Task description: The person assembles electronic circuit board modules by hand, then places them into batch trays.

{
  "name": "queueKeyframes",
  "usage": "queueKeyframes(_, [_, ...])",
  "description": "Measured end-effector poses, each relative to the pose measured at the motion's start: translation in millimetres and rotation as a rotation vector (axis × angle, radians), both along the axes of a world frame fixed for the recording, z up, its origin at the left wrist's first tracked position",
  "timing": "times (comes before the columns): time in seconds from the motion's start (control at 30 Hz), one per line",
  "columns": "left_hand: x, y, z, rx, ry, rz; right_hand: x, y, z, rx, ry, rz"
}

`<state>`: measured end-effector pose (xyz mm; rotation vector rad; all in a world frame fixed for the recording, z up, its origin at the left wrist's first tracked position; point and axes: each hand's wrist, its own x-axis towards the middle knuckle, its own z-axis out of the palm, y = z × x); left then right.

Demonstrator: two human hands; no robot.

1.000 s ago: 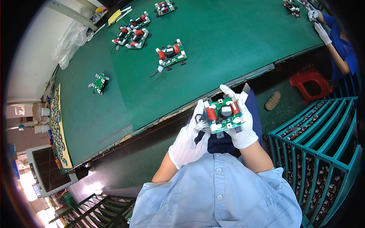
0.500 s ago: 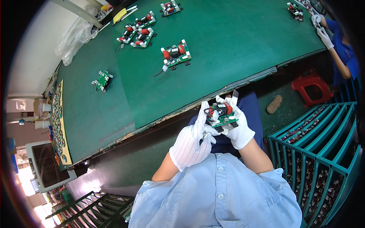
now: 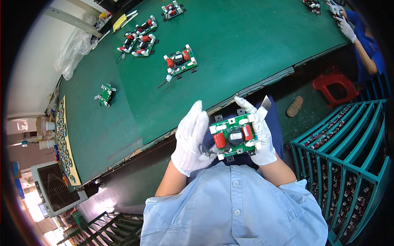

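1. Whereas half a second ago the circuit board (image 3: 236,138) was tilted between both hands, it now lies broad face up to the view, its red and black parts plain, and the left hand (image 3: 189,139) has spread away from it.
2. That left hand, in a striped white glove, is opened wide: fingers straight and together, pointing up, and thumb reaching toward the board's lower left corner. A dark cable (image 3: 202,150) hangs beside the thumb; whether thumb and board touch, I cannot tell.
3. The right hand (image 3: 264,141), also gloved, grips the board by its right edge, holding it above the person's lap, just off the near edge of the green surface (image 3: 234,49). A flat metal strip (image 3: 266,103) juts up from beside its fingers.
4. On the surface ahead, a similar board (image 3: 179,61) sits alone. Beyond it, to the left, is a group of three boards (image 3: 143,45), with another board (image 3: 172,11) farther back; a green board (image 3: 106,95) lies nearer the left.
5. Far right, a co-worker's gloved hands (image 3: 346,29) are at the surface's edge; below stand a red stool (image 3: 334,87) and a teal rack (image 3: 349,168).
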<state>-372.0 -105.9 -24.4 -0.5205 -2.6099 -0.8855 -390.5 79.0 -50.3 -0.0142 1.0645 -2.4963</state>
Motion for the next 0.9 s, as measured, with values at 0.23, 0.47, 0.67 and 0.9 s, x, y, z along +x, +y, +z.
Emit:
queueKeyframes(0.23, [-12,5,19,-0.062,-0.083,-0.514,-3,-1,-17,0.064,0.109,-0.023])
queueKeyframes(0.47, [13,5,-13,1.455,-0.707,0.077,2,10,-14,0.355,-0.089,0.209])
queueKeyframes(0.67, [15,23,-8,1.633,-0.930,0.412,6,-1,-8,0.308,-0.085,0.123])
queueKeyframes(0.9, [14,16,6,1.592,-1.087,0.171,19,6,-22,-0.061,-0.393,0.112])
